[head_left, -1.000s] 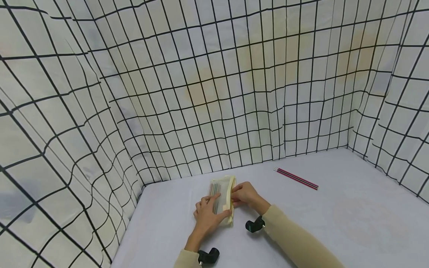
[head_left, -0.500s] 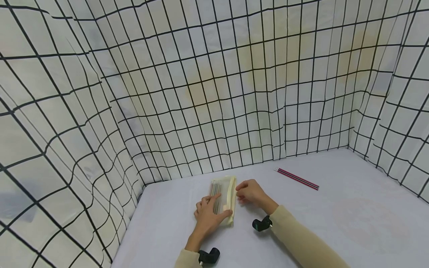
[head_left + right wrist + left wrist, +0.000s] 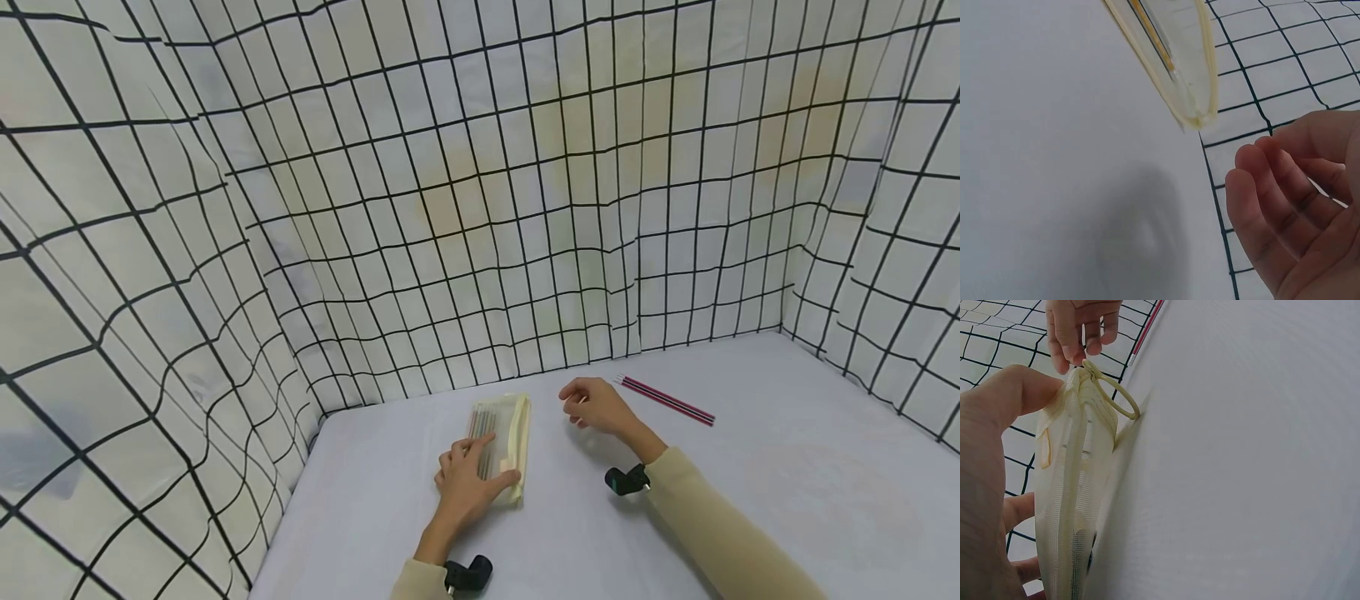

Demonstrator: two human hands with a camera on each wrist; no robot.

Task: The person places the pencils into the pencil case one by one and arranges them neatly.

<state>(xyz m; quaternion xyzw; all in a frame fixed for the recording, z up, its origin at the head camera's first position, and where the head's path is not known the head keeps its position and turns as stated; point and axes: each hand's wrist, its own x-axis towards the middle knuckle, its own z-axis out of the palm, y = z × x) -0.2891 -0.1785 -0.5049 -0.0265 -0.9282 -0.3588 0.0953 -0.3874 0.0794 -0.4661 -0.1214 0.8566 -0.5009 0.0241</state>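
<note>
A cream see-through mesh pencil case point(image 3: 513, 433) lies on the table with several pencils point(image 3: 483, 419) visible inside. My left hand point(image 3: 467, 483) holds it at its near part, fingers spread over the mesh and the thumb at the zipped edge. In the left wrist view the thumb touches the case's end beside a cream loop point(image 3: 1124, 400), and the other fingers are partly hidden behind the case. Off to the right of the case, my right hand point(image 3: 600, 407) hangs above the table. Its fingers are loosely curled with nothing between them.
Red-and-black striped pencils point(image 3: 667, 400) lie side by side on the white tabletop point(image 3: 787, 467), to the right of my right hand. White cloth walls with a black grid point(image 3: 465, 250) enclose the table at the back and sides.
My right hand has let go of the case's right edge and moved right, toward the striped pencils. The left hand and the case have stayed in place.
</note>
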